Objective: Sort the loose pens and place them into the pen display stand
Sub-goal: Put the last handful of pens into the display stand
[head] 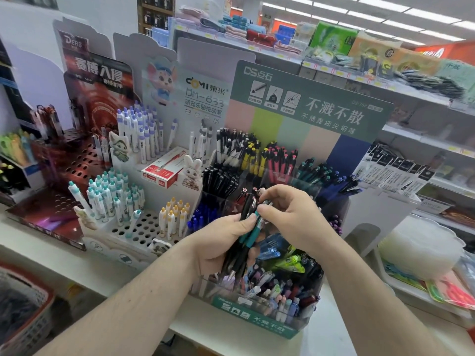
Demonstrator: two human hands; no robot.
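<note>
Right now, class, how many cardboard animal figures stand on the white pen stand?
4 plainly seen: a fox-like figure at upper left, a rabbit beside the red pen box, a pale figure at lower left, and a black-and-white figure at the front. Pens may hide others.

Readable text, display cards only.
Green card point(308, 98): "DS", "不溅不散". White card point(205, 91): "DOMI 東米", "DM-633". Red card point(77, 44): "DERS".

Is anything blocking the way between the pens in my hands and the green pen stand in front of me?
Nothing visible. Your left hand grips the bundle of pens and your right hand pinches its top, directly above the open compartments of the pen display stand.
</note>
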